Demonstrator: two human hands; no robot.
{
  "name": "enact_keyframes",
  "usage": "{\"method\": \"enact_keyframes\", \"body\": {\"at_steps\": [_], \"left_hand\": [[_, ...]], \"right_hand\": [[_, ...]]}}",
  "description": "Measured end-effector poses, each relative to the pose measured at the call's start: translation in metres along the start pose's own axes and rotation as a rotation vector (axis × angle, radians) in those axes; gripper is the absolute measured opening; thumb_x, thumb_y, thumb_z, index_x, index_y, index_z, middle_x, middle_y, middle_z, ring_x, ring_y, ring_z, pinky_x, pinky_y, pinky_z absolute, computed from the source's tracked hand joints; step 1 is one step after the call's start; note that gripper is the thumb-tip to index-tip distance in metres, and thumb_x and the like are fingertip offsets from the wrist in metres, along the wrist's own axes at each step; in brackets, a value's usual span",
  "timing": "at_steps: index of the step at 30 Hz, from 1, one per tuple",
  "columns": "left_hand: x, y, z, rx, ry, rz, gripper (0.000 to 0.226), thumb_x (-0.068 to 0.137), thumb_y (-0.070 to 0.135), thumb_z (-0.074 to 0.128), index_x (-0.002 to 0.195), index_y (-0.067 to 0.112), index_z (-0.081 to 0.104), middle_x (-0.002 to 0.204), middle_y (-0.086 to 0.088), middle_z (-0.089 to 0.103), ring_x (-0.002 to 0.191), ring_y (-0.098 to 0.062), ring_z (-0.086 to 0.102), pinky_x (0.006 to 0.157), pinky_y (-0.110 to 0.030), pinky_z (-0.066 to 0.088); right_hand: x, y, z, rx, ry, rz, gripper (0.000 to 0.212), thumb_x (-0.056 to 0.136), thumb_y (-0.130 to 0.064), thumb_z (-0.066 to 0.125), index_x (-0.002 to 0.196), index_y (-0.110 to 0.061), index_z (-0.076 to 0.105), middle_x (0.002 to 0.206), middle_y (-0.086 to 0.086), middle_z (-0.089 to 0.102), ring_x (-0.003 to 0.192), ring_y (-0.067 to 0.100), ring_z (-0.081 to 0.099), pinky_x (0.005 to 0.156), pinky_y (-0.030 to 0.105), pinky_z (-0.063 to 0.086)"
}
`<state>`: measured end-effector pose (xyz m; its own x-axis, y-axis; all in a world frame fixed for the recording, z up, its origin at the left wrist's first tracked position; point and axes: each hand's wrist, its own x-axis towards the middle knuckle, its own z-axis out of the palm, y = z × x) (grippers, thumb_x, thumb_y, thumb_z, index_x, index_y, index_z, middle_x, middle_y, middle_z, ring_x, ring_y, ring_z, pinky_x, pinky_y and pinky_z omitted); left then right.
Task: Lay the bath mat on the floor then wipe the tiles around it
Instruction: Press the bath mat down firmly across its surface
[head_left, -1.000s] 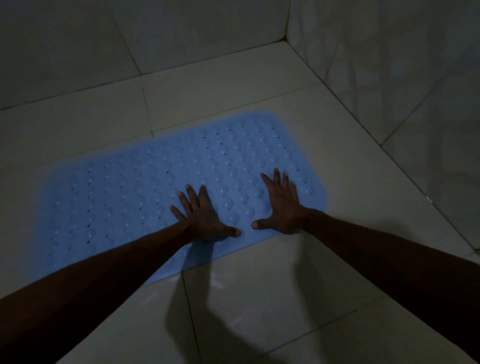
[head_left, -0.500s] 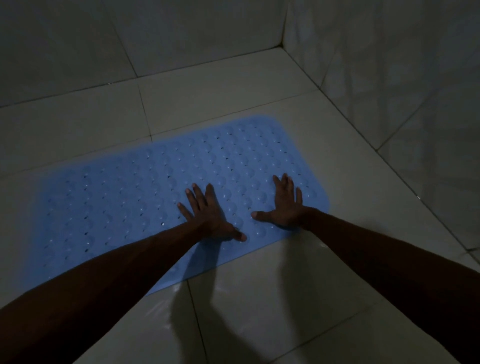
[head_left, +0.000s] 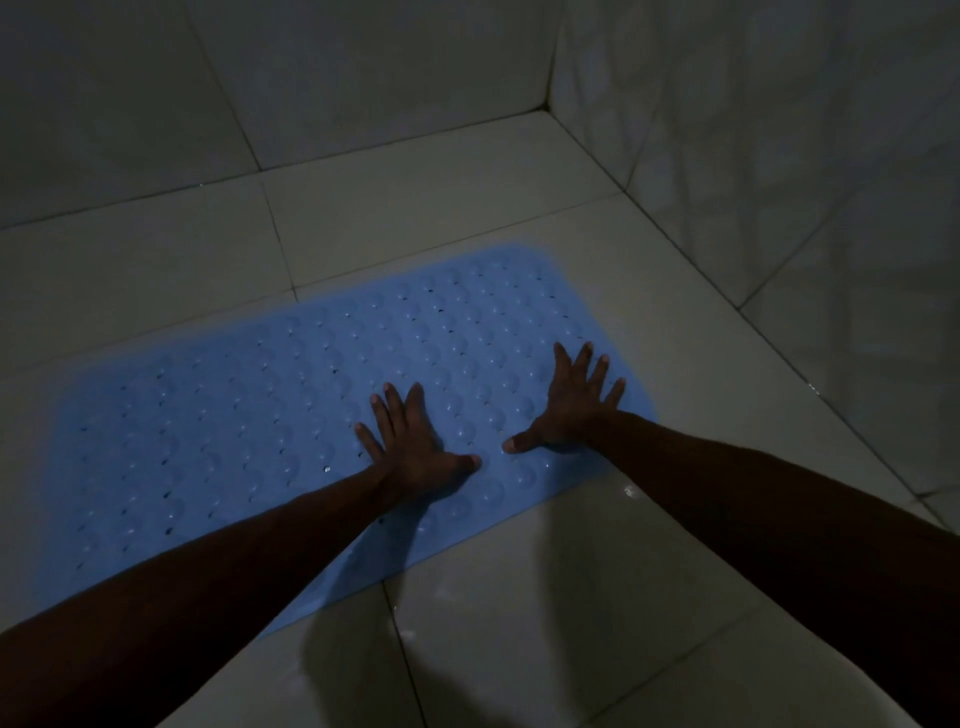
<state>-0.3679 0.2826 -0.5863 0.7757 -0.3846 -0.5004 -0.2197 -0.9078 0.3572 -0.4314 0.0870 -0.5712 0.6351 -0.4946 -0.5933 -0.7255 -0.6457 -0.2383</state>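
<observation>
Dim light throughout; detail in the shadows is poor.

Bath mat (head_left: 249, 415): light blue, rectangular with rounded corners, surface covered in rows of small raised bumps and small holes. It lies flat on the floor tiles (head_left: 571, 597), set at an angle, its long axis running from lower left toward upper right. Its far right corner points toward the corner where the two tiled walls (head_left: 779, 156) meet, but stays well apart from them. Pale tile shows on every visible side of the mat; grout lines run under it.

Left hand (head_left: 413, 447): palm down on the mat, near its middle and toward the near edge. Fingers straight and close together, pointing away from the person, thumb out to the right. Grip is wide and flat, pressing on the mat, holding nothing.

Right hand (head_left: 574, 405): palm down on the mat's right end, just inside the right edge. Fingers straight and spread apart, thumb stretched out to the left toward the left thumb; the two thumb tips are near each other but apart. Grip is wide and flat, pressing on the mat, holding nothing.

Both forearms are bare and reach in from the lower corners. Their shadows fall on the tiles in front of the mat's near edge. A few small bright glints show on the tile just right of the mat.
</observation>
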Motion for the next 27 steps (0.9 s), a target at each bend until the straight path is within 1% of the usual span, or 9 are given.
{"method": "enact_keyframes", "body": {"at_steps": [4, 6, 9, 14, 18, 20, 23, 25, 27], "left_hand": [[0.002, 0.013, -0.005, 0.025, 0.025, -0.156, 0.148, 0.053, 0.065, 0.08, 0.147, 0.02, -0.025, 0.148, -0.017, -0.04, 0.136, -0.037, -0.036, 0.109, -0.054, -0.02], [0.006, 0.015, -0.013, 0.042, -0.046, -0.183, 0.152, 0.053, 0.066, 0.08, 0.144, 0.017, -0.031, 0.145, -0.019, -0.044, 0.134, -0.039, -0.039, 0.107, -0.056, -0.022], [0.013, 0.017, -0.022, 0.055, -0.108, -0.196, 0.156, 0.05, 0.064, 0.083, 0.143, 0.017, -0.033, 0.143, -0.02, -0.045, 0.133, -0.04, -0.039, 0.106, -0.06, -0.02], [0.02, 0.02, -0.026, 0.091, -0.161, -0.181, 0.158, 0.049, 0.065, 0.083, 0.142, 0.017, -0.035, 0.14, -0.02, -0.048, 0.132, -0.04, -0.04, 0.106, -0.062, -0.019], [0.017, 0.007, -0.02, 0.067, -0.123, -0.09, 0.159, 0.043, 0.075, 0.078, 0.142, 0.019, -0.035, 0.142, -0.015, -0.048, 0.132, -0.036, -0.041, 0.105, -0.061, -0.021], [0.017, -0.002, -0.016, 0.045, -0.087, -0.041, 0.157, 0.042, 0.08, 0.073, 0.144, 0.02, -0.03, 0.144, -0.012, -0.046, 0.133, -0.033, -0.041, 0.105, -0.059, -0.023], [0.019, -0.004, -0.015, 0.005, -0.055, -0.037, 0.14, 0.055, 0.082, 0.064, 0.148, 0.021, -0.021, 0.148, -0.009, -0.042, 0.136, -0.03, -0.038, 0.106, -0.057, -0.023], [0.02, -0.002, -0.012, -0.017, -0.006, -0.054, 0.131, 0.061, 0.08, 0.062, 0.15, 0.022, -0.016, 0.15, -0.009, -0.039, 0.137, -0.029, -0.037, 0.107, -0.055, -0.023], [0.022, 0.003, -0.01, -0.049, 0.035, -0.078, 0.127, 0.064, 0.075, 0.065, 0.15, 0.022, -0.011, 0.151, -0.009, -0.037, 0.138, -0.029, -0.036, 0.109, -0.055, -0.022]], "right_hand": [[-0.003, 0.009, 0.001, 0.028, -0.055, -0.013, 0.162, 0.045, -0.073, 0.083, 0.148, -0.023, -0.032, 0.151, 0.011, -0.043, 0.14, 0.036, -0.035, 0.111, 0.061, -0.019], [-0.001, 0.01, -0.006, 0.101, -0.106, -0.024, 0.155, 0.049, -0.08, 0.076, 0.149, -0.024, -0.029, 0.152, 0.008, -0.041, 0.141, 0.034, -0.034, 0.113, 0.062, -0.018], [0.002, 0.006, -0.015, 0.231, -0.136, 0.015, 0.147, 0.052, -0.085, 0.069, 0.152, -0.026, -0.021, 0.155, 0.004, -0.037, 0.143, 0.033, -0.032, 0.115, 0.062, -0.013], [0.004, -0.005, 0.002, 0.165, -0.059, 0.073, 0.15, 0.054, -0.081, 0.071, 0.151, -0.02, -0.026, 0.153, 0.01, -0.04, 0.141, 0.036, -0.034, 0.113, 0.061, -0.017], [0.009, -0.01, 0.007, 0.152, 0.008, 0.091, 0.152, 0.055, -0.077, 0.075, 0.15, -0.017, -0.026, 0.153, 0.013, -0.039, 0.142, 0.038, -0.032, 0.112, 0.063, -0.016], [0.012, -0.011, 0.008, 0.135, 0.066, 0.064, 0.152, 0.054, -0.074, 0.078, 0.149, -0.017, -0.027, 0.153, 0.014, -0.039, 0.142, 0.039, -0.031, 0.112, 0.062, -0.018], [0.018, -0.014, 0.006, 0.024, 0.131, -0.062, 0.152, 0.055, -0.073, 0.078, 0.149, -0.018, -0.028, 0.151, 0.016, -0.041, 0.14, 0.038, -0.034, 0.11, 0.06, -0.021], [0.022, -0.016, 0.001, -0.033, 0.107, -0.127, 0.152, 0.055, -0.074, 0.078, 0.149, -0.019, -0.029, 0.15, 0.016, -0.043, 0.139, 0.038, -0.037, 0.109, 0.06, -0.022], [0.027, -0.017, -0.006, -0.069, 0.058, -0.147, 0.152, 0.055, -0.075, 0.077, 0.148, -0.02, -0.03, 0.149, 0.016, -0.044, 0.138, 0.038, -0.037, 0.107, 0.06, -0.023]]}}
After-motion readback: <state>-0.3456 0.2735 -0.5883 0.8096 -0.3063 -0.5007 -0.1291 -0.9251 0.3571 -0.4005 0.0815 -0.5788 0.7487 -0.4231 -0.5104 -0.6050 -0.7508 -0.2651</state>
